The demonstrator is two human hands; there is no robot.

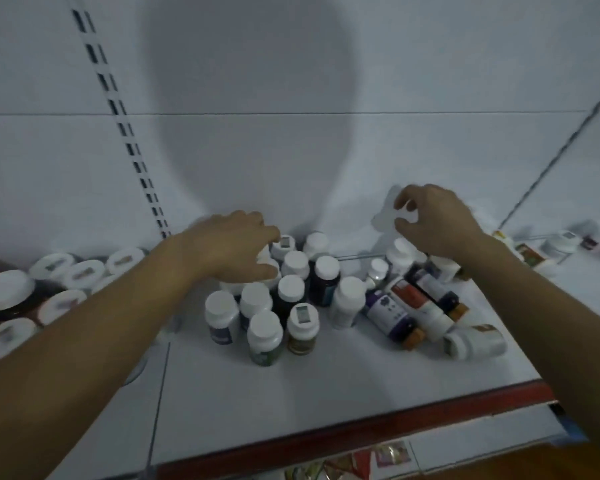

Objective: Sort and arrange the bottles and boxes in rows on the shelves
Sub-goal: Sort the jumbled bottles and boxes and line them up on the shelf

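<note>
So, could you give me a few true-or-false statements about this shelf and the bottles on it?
1. The middle bottles stand upright with white caps. True.
2. The purple-labelled bottle stands upright. False: it lies on its side.
3. The shelf has a blue front edge. False: the edge is red.
4. The left hand is over the middle bottles. True.
5. The right hand rests flat on the shelf. False: it is raised above the lying bottles.

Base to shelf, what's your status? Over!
Left hand on standing bottles, grip unclear. Right hand empty, curled, above tipped bottles. Tipped pile crowds the standing group.
</note>
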